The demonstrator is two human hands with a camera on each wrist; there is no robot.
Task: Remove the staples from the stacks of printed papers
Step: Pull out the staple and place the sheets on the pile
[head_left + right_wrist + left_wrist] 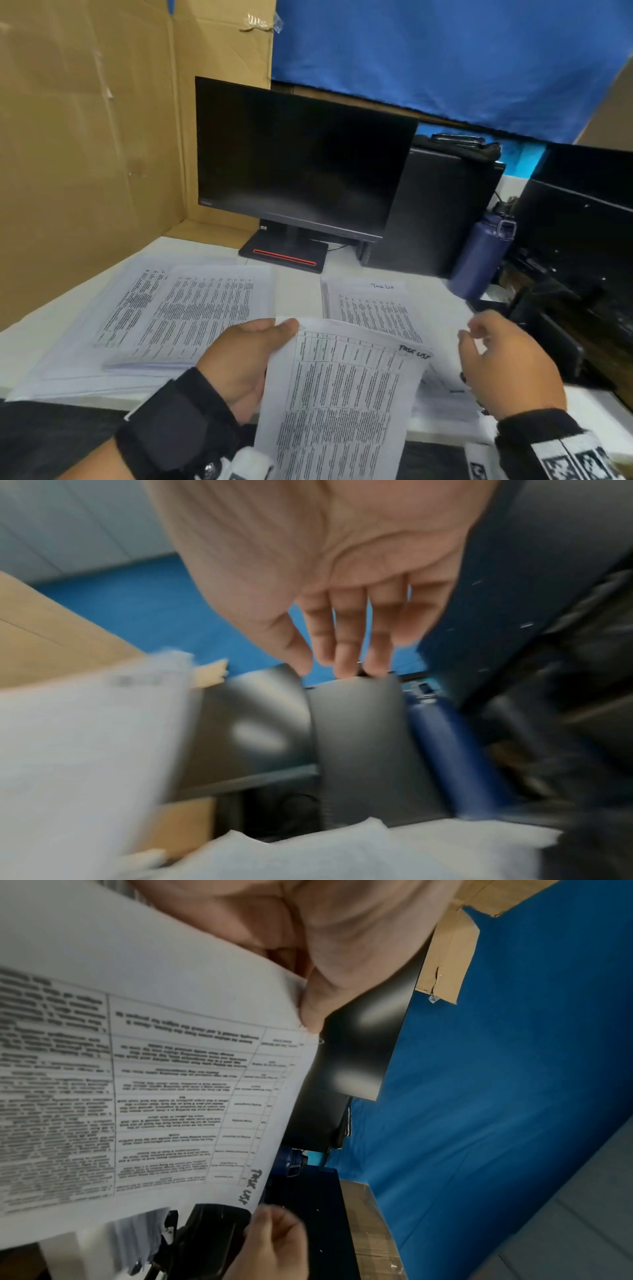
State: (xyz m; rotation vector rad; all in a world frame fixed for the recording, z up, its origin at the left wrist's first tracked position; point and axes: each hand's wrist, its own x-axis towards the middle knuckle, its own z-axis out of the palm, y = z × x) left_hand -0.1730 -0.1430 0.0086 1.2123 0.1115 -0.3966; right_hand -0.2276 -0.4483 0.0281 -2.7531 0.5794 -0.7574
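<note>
My left hand (246, 356) holds a stapled packet of printed papers (342, 394) lifted off the white desk (298, 291), thumb on top near its upper left corner. In the left wrist view the thumb (311, 1010) pinches that packet (154, 1083), and a small staple (320, 1041) shows at the corner. My right hand (503, 359) hovers to the right of the packet with relaxed fingers and nothing visible in it. The right wrist view is blurred and shows its fingers (342, 647) hanging straight. Two more stacks lie on the desk, one at the left (178, 315) and one behind the packet (373, 311).
A dark monitor (301, 164) stands at the back, with a black computer tower (438, 212) and a blue bottle (479, 257) to its right. A cardboard wall (85, 154) closes the left side. Black equipment (575, 257) crowds the right edge.
</note>
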